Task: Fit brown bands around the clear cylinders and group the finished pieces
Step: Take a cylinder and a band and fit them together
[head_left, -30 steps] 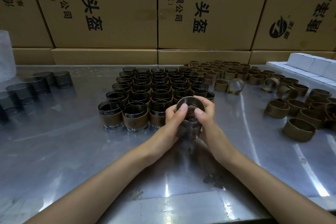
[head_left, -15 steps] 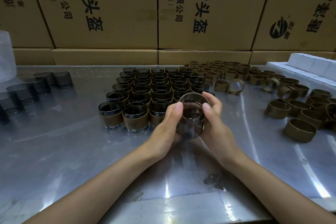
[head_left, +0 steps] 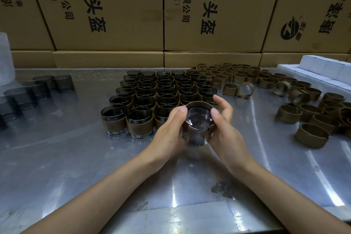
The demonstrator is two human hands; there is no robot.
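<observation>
Currently a clear cylinder (head_left: 197, 127), judged rigid, smooth and slippery, is held just above the worktop (head_left: 76, 157) by curled fingers of the left hand (head_left: 167, 131) and right hand (head_left: 226, 129), best gripped on its sidewall while the pliable brown band (head_left: 199, 103) is seated.

Black print runs sideways down the cardboard boxes stacked behind the surface. The left-centre box (head_left: 106, 9) reads "-P头盔", with "技有限公司" and "(西区)" in smaller characters beside it. The centre box (head_left: 218, 9) carries the same: "-P头盔", "技有限公司", "(西区)". The right box (head_left: 313, 5) bears a round black logo (head_left: 290, 28) and large characters too cropped to read.
</observation>
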